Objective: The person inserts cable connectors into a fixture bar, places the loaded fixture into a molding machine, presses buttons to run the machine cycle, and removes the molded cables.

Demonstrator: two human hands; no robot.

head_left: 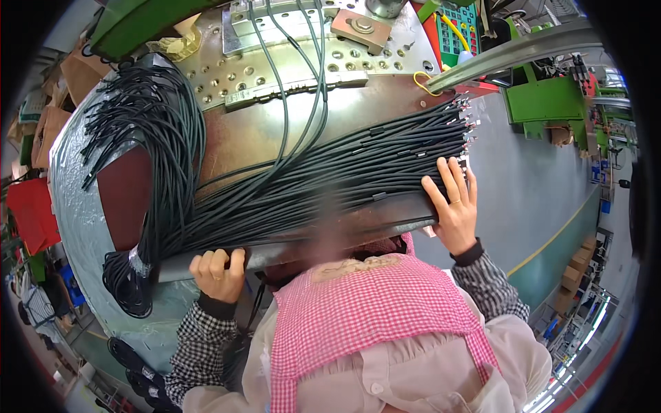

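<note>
Left hand [219, 274] grips cable bundle [310, 189] (black); right hand [454, 206] steadies it.

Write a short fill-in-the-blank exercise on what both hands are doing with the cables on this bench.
1. The bundle of cables is ____ in colour.
2. The left hand is curled around a grey ____ at the bench's near edge.
3. The right hand rests with fingers spread on the bundle's ____ end.
4. The person's apron is pink and ____.

Missing words: black; bar; right; checked
</note>
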